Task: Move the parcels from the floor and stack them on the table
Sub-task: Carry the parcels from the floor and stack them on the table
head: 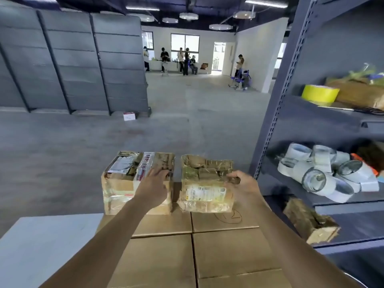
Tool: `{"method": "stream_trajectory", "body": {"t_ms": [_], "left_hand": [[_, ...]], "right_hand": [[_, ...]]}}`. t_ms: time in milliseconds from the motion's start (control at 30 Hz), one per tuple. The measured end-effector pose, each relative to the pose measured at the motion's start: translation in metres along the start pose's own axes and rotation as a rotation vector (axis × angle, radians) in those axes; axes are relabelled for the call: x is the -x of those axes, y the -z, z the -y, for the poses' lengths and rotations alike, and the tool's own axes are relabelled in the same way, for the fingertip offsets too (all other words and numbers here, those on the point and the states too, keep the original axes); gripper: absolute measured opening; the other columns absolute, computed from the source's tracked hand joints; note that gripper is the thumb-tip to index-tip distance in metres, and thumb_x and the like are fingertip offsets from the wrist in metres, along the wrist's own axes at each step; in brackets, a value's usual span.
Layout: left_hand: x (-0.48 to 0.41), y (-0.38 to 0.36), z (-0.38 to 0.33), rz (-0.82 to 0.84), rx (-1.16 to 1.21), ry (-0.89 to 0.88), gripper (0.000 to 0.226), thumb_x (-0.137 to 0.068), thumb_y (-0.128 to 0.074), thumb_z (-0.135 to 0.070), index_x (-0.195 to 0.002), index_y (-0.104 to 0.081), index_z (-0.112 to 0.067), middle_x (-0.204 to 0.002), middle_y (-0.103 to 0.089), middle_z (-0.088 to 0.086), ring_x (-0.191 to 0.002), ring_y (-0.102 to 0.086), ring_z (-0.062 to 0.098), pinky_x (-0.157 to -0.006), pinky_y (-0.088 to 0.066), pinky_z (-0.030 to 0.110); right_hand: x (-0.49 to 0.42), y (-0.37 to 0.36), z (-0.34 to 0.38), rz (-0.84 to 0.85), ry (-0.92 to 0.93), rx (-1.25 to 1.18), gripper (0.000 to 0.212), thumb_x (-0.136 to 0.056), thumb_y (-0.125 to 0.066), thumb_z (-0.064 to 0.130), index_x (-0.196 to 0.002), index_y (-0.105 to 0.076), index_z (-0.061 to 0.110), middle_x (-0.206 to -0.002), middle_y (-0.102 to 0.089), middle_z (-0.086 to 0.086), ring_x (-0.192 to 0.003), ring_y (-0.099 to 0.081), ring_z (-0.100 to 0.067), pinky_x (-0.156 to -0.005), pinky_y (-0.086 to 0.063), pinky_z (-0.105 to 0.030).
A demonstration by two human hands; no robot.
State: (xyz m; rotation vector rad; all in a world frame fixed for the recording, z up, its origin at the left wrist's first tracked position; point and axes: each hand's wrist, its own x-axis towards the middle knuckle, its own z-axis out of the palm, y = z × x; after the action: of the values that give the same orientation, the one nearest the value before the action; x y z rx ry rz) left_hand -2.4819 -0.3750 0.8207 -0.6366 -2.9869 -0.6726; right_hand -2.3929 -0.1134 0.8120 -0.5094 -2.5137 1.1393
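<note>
Boxes (162, 256) nearest; soft, crushed load atop.
My left hand (153, 183) lies flat on left parcel (122, 183); right hand (243, 181) grips right parcel (205, 183) by its edge.

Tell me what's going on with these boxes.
A person is arranging two battered parcels on top of larger cartons. The left hand rests on the left parcel, while the right hand grips the right edge of the right parcel. The parcels sit side by side with a narrow gap between them. A shelf rack with tape rolls stands to the right.
</note>
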Motion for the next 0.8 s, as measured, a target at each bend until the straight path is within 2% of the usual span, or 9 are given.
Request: {"method": "stream_trajectory", "body": {"t_ms": [33, 100, 200, 233, 400, 500, 600, 700, 800], "left_hand": [[-0.002, -0.004, 0.005, 0.022, -0.036, 0.006, 0.058, -0.091, -0.046, -0.012, -0.146, -0.034, -0.02, -0.155, -0.027, 0.003, -0.143, -0.021, 0.022, -0.115, -0.025, 0.036], [-0.005, -0.011, 0.011, 0.042, -0.109, 0.01, 0.056, -0.091, -0.048, -0.017, -0.145, -0.035, -0.021, -0.152, -0.033, 0.002, -0.141, -0.025, 0.023, -0.115, -0.024, 0.036], [-0.007, -0.021, 0.016, 0.014, -0.222, 0.003, 0.054, -0.09, -0.05, -0.022, -0.142, -0.038, -0.025, -0.15, -0.034, -0.002, -0.141, -0.024, 0.023, -0.116, -0.021, 0.038], [-0.008, -0.022, 0.016, 0.0, -0.24, 0.002, 0.053, -0.09, -0.05, -0.024, -0.141, -0.038, -0.026, -0.149, -0.035, -0.002, -0.14, -0.024, 0.024, -0.116, -0.021, 0.039], [-0.015, -0.025, 0.016, -0.009, -0.286, 0.011, 0.051, -0.089, -0.05, -0.027, -0.138, -0.038, -0.028, -0.142, -0.038, 0.001, -0.134, -0.029, 0.026, -0.112, -0.025, 0.042], [-0.022, -0.025, 0.014, 0.005, -0.33, 0.032, 0.049, -0.09, -0.048, -0.032, -0.138, -0.037, -0.027, -0.139, -0.037, 0.005, -0.13, -0.031, 0.03, -0.109, -0.028, 0.046], [-0.03, -0.024, 0.011, -0.003, -0.332, 0.04, 0.052, -0.093, -0.045, -0.037, -0.142, -0.032, -0.028, -0.139, -0.036, 0.007, -0.129, -0.032, 0.031, -0.108, -0.029, 0.047], [-0.036, -0.028, 0.009, 0.002, -0.315, 0.003, 0.057, -0.094, -0.042, -0.041, -0.147, -0.025, -0.031, -0.145, -0.033, 0.005, -0.134, -0.03, 0.03, -0.112, -0.024, 0.045], [-0.038, -0.036, 0.008, -0.001, -0.387, -0.03, 0.057, -0.095, -0.038, -0.046, -0.148, -0.022, -0.034, -0.149, -0.032, -0.001, -0.137, -0.026, 0.028, -0.114, -0.02, 0.046]], "right_hand": [[-0.005, -0.005, 0.001, 0.009, 0.015, 0.011, 0.017, -0.082, -0.075, 0.033, -0.086, -0.06, 0.041, -0.087, -0.063, 0.021, -0.065, -0.059, 0.006, -0.047, -0.037, -0.007], [-0.015, -0.016, 0.001, 0.036, 0.05, 0.035, 0.02, -0.083, -0.074, 0.035, -0.082, -0.056, 0.044, -0.081, -0.06, 0.026, -0.059, -0.056, 0.009, -0.045, -0.037, -0.006], [-0.027, -0.032, -0.007, 0.078, 0.055, -0.025, 0.019, -0.086, -0.071, 0.024, -0.09, -0.058, 0.037, -0.095, -0.065, 0.014, -0.077, -0.057, 0.005, -0.053, -0.037, -0.009], [-0.031, -0.036, -0.009, 0.067, 0.054, -0.037, 0.018, -0.086, -0.071, 0.023, -0.092, -0.059, 0.035, -0.096, -0.065, 0.012, -0.077, -0.057, 0.004, -0.055, -0.036, -0.01], [-0.054, -0.041, -0.016, 0.081, 0.028, -0.019, 0.014, -0.086, -0.07, 0.031, -0.094, -0.06, 0.037, -0.097, -0.063, 0.013, -0.057, -0.058, -0.002, -0.041, -0.034, -0.01], [-0.064, -0.045, -0.017, 0.134, 0.081, 0.071, 0.012, -0.089, -0.068, 0.032, -0.097, -0.059, 0.036, -0.105, -0.057, 0.013, -0.069, -0.061, -0.002, -0.046, -0.039, -0.01], [-0.07, -0.042, -0.02, 0.176, 0.123, 0.084, 0.015, -0.09, -0.065, 0.029, -0.097, -0.058, 0.039, -0.108, -0.055, 0.013, -0.07, -0.06, -0.004, -0.048, -0.044, -0.013], [-0.073, -0.037, -0.027, 0.208, 0.135, 0.052, 0.016, -0.088, -0.067, 0.031, -0.094, -0.059, 0.043, -0.11, -0.056, 0.015, -0.075, -0.063, -0.008, -0.051, -0.045, -0.01], [-0.076, -0.037, -0.029, 0.261, 0.13, 0.049, 0.017, -0.087, -0.069, 0.034, -0.094, -0.059, 0.045, -0.116, -0.056, 0.016, -0.084, -0.062, -0.003, -0.052, -0.042, -0.007]]}}
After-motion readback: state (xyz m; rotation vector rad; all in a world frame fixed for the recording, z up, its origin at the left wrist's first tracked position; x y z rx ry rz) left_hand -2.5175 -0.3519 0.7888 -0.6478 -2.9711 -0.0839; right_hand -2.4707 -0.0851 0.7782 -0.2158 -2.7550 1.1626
